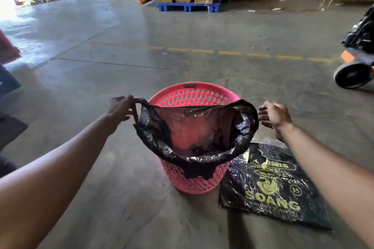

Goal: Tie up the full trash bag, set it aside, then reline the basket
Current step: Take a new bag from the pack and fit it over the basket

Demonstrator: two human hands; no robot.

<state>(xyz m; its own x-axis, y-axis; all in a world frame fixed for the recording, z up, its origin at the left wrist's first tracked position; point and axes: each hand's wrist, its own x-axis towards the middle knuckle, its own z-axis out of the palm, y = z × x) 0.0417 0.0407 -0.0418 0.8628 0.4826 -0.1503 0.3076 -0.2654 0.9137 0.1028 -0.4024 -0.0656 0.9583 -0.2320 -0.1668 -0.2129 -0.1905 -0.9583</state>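
Observation:
A pink perforated plastic basket (194, 95) stands on the concrete floor. A thin black bag (238, 131) hangs open in its mouth, folded over the near rim; the far rim is bare. My left hand (119, 108) pinches the bag's left handle loop and holds it out to the left. My right hand (274, 115) is at the bag's right edge with fingers spread, holding nothing. A flat black pack of bags (273, 188) with gold print lies on the floor right of the basket. A tied black bag (362, 32) sits far right.
A pallet jack wheel (352, 76) with an orange part stands at the right edge. Stacked cardboard boxes on a blue pallet (188, 7) are at the back. A yellow dashed line (230, 53) crosses the floor. Dark objects lie at the left edge.

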